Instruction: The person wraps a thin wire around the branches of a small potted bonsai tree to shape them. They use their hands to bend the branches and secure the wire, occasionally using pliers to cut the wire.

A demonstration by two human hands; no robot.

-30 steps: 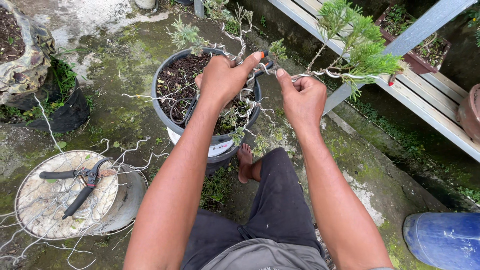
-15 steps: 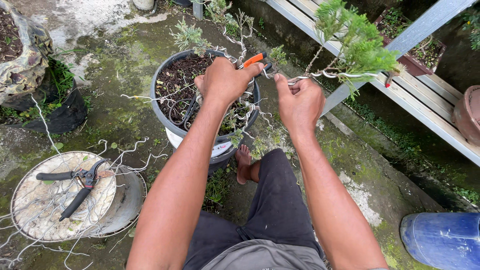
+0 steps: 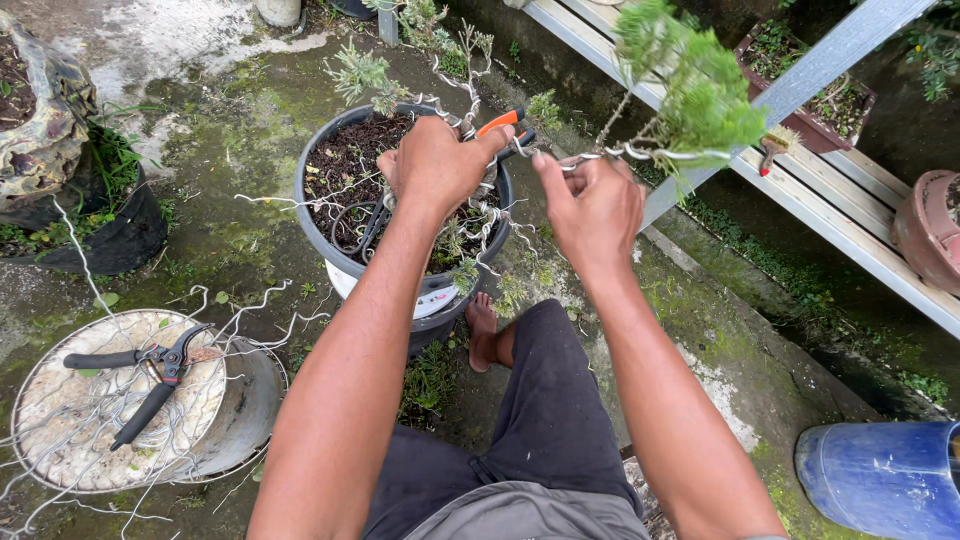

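A small bonsai-like tree with wire-wrapped branches grows in a dark round pot (image 3: 318, 222) in front of me. My left hand (image 3: 435, 165) is closed around orange-handled pliers (image 3: 500, 124) above the pot. My right hand (image 3: 592, 205) pinches a wired branch (image 3: 640, 152) that carries a tuft of green foliage (image 3: 700, 95) to the right. The plier tip sits close to my right fingers. A pair of scissors (image 3: 362, 225) lies on the soil in the pot.
A round stone-topped stand (image 3: 60, 430) at lower left bears black-handled cutters (image 3: 140, 375) and loose wire. A white slatted bench (image 3: 850, 215) runs along the right. A blue container (image 3: 880, 480) lies at lower right. Another pot (image 3: 90, 235) stands at far left. My bare foot (image 3: 483, 330) rests by the pot.
Both hands have shifted slightly on the branch, and the orange plier handles now show more clearly above my left hand. The view has moved a little.
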